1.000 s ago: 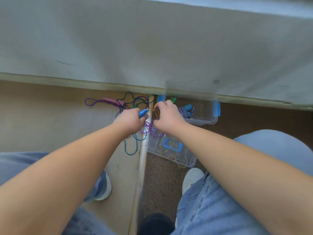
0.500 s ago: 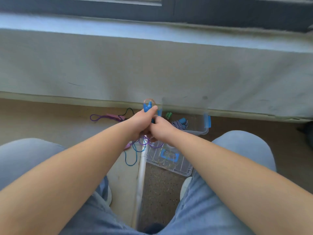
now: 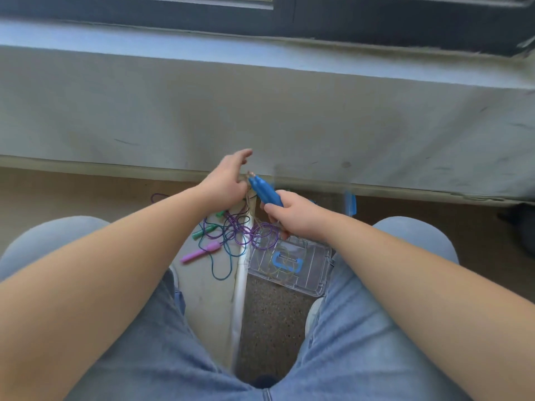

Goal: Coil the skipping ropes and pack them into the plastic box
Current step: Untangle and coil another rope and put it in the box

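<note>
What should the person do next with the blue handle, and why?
Probably loop the pale cord round with the left hand, which is at the tip of the blue handle gripped by the right hand; the cord hangs loose toward the floor, not yet coiled.

The right hand (image 3: 292, 217) grips a blue handle (image 3: 265, 191) that tilts up and to the left. The left hand (image 3: 224, 180) meets the thin cord at the handle's tip, but it is unclear whether it pinches the cord. Below both hands lies a tangle of ropes (image 3: 236, 231). A green handle (image 3: 199, 234) and a pink handle (image 3: 199, 253) lie under the left hand, and a clear lid (image 3: 314, 256) lies under the right.
</note>
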Demonstrator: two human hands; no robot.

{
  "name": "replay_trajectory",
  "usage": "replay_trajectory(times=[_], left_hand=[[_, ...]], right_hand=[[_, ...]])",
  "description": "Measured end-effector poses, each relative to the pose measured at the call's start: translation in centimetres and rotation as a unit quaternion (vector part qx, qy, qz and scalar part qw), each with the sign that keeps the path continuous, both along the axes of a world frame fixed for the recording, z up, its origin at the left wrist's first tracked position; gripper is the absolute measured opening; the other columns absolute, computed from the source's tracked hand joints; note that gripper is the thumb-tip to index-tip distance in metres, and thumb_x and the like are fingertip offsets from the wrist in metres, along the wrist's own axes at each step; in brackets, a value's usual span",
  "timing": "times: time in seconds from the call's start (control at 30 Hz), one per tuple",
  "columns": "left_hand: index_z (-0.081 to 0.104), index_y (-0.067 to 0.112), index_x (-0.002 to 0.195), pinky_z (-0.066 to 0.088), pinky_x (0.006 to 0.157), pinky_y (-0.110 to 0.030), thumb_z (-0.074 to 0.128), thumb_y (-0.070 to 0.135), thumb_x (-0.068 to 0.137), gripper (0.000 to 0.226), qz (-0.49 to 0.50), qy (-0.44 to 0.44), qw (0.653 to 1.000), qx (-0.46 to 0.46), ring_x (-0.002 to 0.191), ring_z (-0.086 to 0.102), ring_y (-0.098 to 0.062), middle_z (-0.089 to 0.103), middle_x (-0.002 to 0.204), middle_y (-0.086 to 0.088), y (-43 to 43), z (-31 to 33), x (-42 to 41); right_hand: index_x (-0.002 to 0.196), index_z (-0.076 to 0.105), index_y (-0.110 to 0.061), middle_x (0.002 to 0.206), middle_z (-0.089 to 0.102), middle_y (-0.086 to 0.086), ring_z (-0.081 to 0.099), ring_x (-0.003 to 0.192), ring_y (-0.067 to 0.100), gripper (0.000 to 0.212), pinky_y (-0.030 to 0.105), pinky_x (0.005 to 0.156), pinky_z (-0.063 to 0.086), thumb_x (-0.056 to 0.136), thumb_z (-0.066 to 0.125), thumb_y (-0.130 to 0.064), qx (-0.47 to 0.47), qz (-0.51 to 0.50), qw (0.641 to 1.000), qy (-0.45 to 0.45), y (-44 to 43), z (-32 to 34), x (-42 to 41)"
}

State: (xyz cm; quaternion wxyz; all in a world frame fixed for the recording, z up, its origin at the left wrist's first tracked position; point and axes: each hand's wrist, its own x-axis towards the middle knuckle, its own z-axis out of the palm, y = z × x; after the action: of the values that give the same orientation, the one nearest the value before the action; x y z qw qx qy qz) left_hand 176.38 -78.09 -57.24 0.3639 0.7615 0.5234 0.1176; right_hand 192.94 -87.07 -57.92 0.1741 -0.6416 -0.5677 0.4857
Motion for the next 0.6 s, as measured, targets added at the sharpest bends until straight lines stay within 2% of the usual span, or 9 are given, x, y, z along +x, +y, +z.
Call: replay_trajectory(times=[0.03, 0.1, 0.13, 0.17, 0.23, 0.33, 0.4, 0.5, 0.6], left_hand=[[0.043, 0.024, 0.145, 0.044, 0.099, -0.030, 0.044, 0.000, 0.090, 0.061, -0.028, -0.015, 0.999, 0.006, 0.113, 0.056, -0.014, 0.053, 0.132, -0.002, -0.2, -0.4, 0.1], [0.061, 0.028, 0.120, 0.048, 0.073, -0.024, 0.040, -0.001, 0.089, 0.048, -0.028, -0.048, 0.998, -0.010, 0.077, 0.059, -0.009, 0.067, 0.098, 0.002, -0.8, -1.1, 0.5], [0.063, 0.029, 0.108, 0.045, 0.063, -0.025, 0.038, 0.001, 0.090, 0.042, -0.012, -0.065, 0.998, -0.016, 0.066, 0.057, -0.011, 0.066, 0.082, 0.005, -1.2, -1.5, 0.8], [0.060, 0.029, 0.101, 0.045, 0.060, -0.027, 0.037, 0.003, 0.090, 0.037, 0.011, -0.079, 0.997, -0.019, 0.065, 0.057, -0.015, 0.064, 0.075, 0.006, -1.5, -1.8, 1.0], [0.056, 0.026, 0.102, 0.044, 0.061, -0.027, 0.036, 0.006, 0.093, 0.030, 0.051, -0.084, 0.995, -0.023, 0.069, 0.058, -0.019, 0.063, 0.078, 0.004, -2.2, -2.3, 1.4], [0.049, 0.017, 0.124, 0.037, 0.065, -0.029, 0.036, 0.012, 0.100, 0.028, 0.044, -0.019, 0.999, -0.008, 0.078, 0.056, -0.024, 0.061, 0.093, -0.004, -2.9, -2.3, 1.5], [0.044, 0.015, 0.132, 0.037, 0.069, -0.031, 0.035, 0.015, 0.101, 0.032, 0.033, 0.017, 0.999, -0.023, 0.081, 0.056, -0.027, 0.059, 0.098, -0.007, -3.0, -2.5, 1.5], [0.043, 0.014, 0.132, 0.037, 0.067, -0.032, 0.034, 0.018, 0.102, 0.032, 0.016, 0.058, 0.997, -0.047, 0.078, 0.055, -0.026, 0.062, 0.101, -0.011, -2.9, -2.9, 1.3], [0.050, 0.019, 0.119, 0.040, 0.065, -0.034, 0.034, 0.019, 0.099, 0.025, 0.011, 0.082, 0.996, -0.014, 0.080, 0.060, -0.031, 0.066, 0.099, -0.012, -2.7, -3.0, 0.6]], right_hand=[[0.099, 0.052, -0.013, 0.083, 0.056, 0.005, 0.054, 0.063, 0.019, 0.016, 0.042, 0.063, 0.056, 0.103, 0.047, -0.028, 0.005, 0.010, 1.000, 0.003, -0.2, -0.2, 0.2], [0.103, 0.053, -0.012, 0.083, 0.055, 0.005, 0.053, 0.068, 0.021, 0.019, 0.052, 0.069, 0.057, 0.102, 0.047, -0.030, 0.020, 0.010, 1.000, 0.005, -0.4, -0.8, 0.3], [0.102, 0.053, -0.016, 0.082, 0.054, 0.005, 0.052, 0.069, 0.021, 0.016, 0.054, 0.070, 0.056, 0.102, 0.047, -0.031, 0.030, 0.002, 1.000, 0.009, -0.4, -1.1, 0.3], [0.098, 0.052, -0.020, 0.081, 0.053, 0.005, 0.051, 0.068, 0.021, 0.013, 0.054, 0.070, 0.055, 0.101, 0.047, -0.032, 0.039, -0.008, 0.999, 0.016, -0.3, -1.3, 0.3], [0.091, 0.048, -0.027, 0.079, 0.053, 0.003, 0.050, 0.067, 0.019, 0.013, 0.050, 0.068, 0.052, 0.102, 0.046, -0.032, 0.055, -0.019, 0.998, 0.009, -0.1, -1.5, 0.1], [0.087, 0.045, -0.027, 0.079, 0.054, 0.000, 0.049, 0.066, 0.017, 0.018, 0.037, 0.066, 0.045, 0.104, 0.045, -0.032, 0.063, -0.007, 0.998, -0.028, -0.1, -1.7, 0.1], [0.089, 0.045, -0.026, 0.081, 0.056, -0.001, 0.051, 0.068, 0.016, 0.017, 0.036, 0.066, 0.043, 0.104, 0.045, -0.033, 0.064, 0.013, 0.996, -0.062, 0.0, -1.8, 0.4], [0.099, 0.050, -0.021, 0.085, 0.060, 0.000, 0.055, 0.070, 0.016, 0.015, 0.036, 0.066, 0.045, 0.104, 0.046, -0.035, 0.066, 0.055, 0.992, -0.096, -0.1, -1.6, 0.8], [0.103, 0.054, -0.016, 0.084, 0.064, 0.001, 0.057, 0.068, 0.016, 0.021, 0.038, 0.069, 0.050, 0.103, 0.049, -0.037, 0.057, 0.089, 0.990, -0.090, -0.3, -1.2, 0.7]])
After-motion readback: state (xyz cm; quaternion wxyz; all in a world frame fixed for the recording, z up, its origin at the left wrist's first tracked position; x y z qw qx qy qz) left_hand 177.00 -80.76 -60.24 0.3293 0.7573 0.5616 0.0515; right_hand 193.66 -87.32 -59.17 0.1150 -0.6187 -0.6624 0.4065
